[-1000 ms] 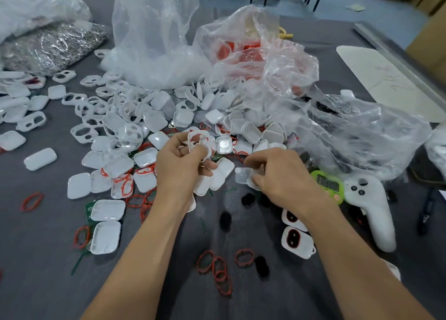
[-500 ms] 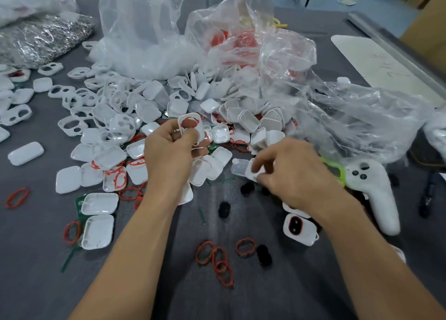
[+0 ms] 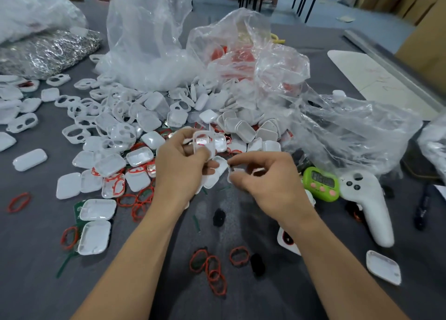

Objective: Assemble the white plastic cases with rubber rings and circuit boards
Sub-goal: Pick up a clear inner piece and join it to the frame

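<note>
While the left hand (image 3: 179, 170) grips a white plastic case frame with two openings (image 3: 204, 142) between thumb and curled fingers, the right hand (image 3: 268, 182) pinches a small white plastic piece (image 3: 237, 171) just beside it. Both are above the grey tabletop (image 3: 36, 259), at the near edge of a heap of white plastic case shells (image 3: 135, 131). Loose red rubber rings (image 3: 210, 266) lie nearer the person.

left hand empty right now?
No, the left hand grips a white case piece above the pile of parts.
</note>
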The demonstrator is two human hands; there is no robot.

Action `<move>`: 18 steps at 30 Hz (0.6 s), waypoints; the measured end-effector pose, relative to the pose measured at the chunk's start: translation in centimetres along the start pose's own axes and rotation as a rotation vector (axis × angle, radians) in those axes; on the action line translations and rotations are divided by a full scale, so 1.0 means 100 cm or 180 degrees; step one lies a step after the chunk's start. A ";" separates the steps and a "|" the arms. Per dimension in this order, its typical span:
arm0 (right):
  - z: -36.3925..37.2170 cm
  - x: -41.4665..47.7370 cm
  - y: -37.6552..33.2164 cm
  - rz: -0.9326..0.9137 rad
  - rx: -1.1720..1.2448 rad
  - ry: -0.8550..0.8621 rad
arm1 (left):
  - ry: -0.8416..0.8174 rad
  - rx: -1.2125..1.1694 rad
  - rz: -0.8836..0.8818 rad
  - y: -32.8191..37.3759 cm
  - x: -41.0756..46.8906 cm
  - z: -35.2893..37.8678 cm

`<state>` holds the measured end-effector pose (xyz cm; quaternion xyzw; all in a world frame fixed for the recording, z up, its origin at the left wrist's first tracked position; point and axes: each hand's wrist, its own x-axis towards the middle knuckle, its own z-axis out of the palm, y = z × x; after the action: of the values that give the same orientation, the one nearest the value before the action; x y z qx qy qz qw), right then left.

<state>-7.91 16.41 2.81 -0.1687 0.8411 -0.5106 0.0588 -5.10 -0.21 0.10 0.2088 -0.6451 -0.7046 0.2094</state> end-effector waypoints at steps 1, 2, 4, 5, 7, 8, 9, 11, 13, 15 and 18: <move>0.002 0.004 -0.002 0.0142 0.0482 0.0071 | -0.0110 0.0068 0.0057 0.001 -0.003 0.002; 0.003 0.010 -0.004 0.0160 0.0721 0.0181 | -0.0211 0.0134 0.0105 0.001 -0.005 0.004; 0.006 0.019 -0.007 -0.0074 0.0680 0.0365 | -0.0382 0.0232 0.0179 0.001 -0.009 0.007; 0.008 0.022 -0.008 -0.0211 0.0606 0.0437 | -0.0435 0.0262 0.0192 0.001 -0.010 0.008; 0.013 0.027 -0.008 -0.0359 0.0443 0.0534 | -0.0479 0.0256 0.0184 -0.001 -0.010 0.009; 0.016 0.028 -0.006 -0.0407 0.0309 0.0566 | -0.0495 0.0222 0.0176 -0.001 -0.011 0.009; 0.017 0.028 -0.005 -0.0457 0.0169 0.0588 | -0.0517 0.0190 0.0170 -0.001 -0.011 0.009; 0.020 0.029 -0.003 -0.0599 -0.0047 0.0597 | -0.0558 0.0128 0.0162 -0.001 -0.012 0.010; 0.020 0.028 -0.001 -0.0803 -0.0235 0.0667 | -0.0587 0.0086 0.0158 -0.001 -0.014 0.012; 0.020 0.025 0.001 -0.0942 -0.0379 0.0797 | -0.0529 -0.0004 0.0087 -0.003 -0.014 0.014; 0.024 0.020 0.002 -0.1113 -0.0523 0.1097 | -0.0449 -0.0007 -0.0098 -0.005 -0.014 0.016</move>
<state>-9.19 13.74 1.63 -0.2263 0.8353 -0.4642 -0.1885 -4.85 1.95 -0.25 0.1683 -0.6541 -0.7214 0.1528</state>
